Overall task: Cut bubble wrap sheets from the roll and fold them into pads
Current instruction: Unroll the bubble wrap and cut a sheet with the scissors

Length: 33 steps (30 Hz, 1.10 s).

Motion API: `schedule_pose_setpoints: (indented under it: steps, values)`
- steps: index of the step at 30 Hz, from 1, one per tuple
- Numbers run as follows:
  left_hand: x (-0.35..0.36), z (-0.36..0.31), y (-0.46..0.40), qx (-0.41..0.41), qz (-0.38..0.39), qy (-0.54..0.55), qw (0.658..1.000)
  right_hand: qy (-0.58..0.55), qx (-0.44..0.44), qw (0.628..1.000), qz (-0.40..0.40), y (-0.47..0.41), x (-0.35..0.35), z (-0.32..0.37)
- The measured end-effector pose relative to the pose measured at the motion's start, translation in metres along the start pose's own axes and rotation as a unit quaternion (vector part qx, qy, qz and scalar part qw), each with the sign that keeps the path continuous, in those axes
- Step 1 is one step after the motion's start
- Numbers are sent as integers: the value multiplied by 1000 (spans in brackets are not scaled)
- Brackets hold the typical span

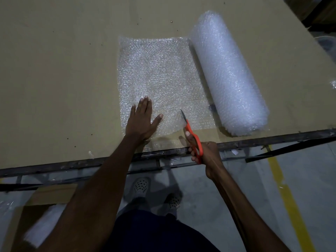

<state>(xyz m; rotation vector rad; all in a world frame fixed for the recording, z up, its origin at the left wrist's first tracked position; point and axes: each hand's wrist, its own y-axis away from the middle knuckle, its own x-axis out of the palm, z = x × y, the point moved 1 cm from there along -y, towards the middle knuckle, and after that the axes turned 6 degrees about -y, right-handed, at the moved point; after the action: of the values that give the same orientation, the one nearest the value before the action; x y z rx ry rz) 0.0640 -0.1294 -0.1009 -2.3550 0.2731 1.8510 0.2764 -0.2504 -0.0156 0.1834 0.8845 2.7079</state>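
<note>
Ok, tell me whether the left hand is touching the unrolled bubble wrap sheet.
Touching. The head view shows the left hand lying flat, fingers straight, pressed on the unrolled sheet near its close edge, with no gap visible beneath the palm.

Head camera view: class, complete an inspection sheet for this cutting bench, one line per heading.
Surface: tan table, dark metal edge, small dark specks.
Job's things: bubble wrap roll lies right; unrolled sheet lies flat; orange scissors at its near edge.
Clutter: clear scrap near edge.
Grippers: left hand presses flat on sheet; right hand grips scissors.
Cables: nothing seen.
Surroundings: grey floor, yellow line, cardboard below table.
</note>
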Motion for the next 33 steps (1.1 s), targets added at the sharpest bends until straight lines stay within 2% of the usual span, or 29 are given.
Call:
schedule_pose_setpoints:
  steps: [33]
  values:
    - [1,-2,1,-14,-6,-14,1000,-5,6,1000,-5,-3,-1,0]
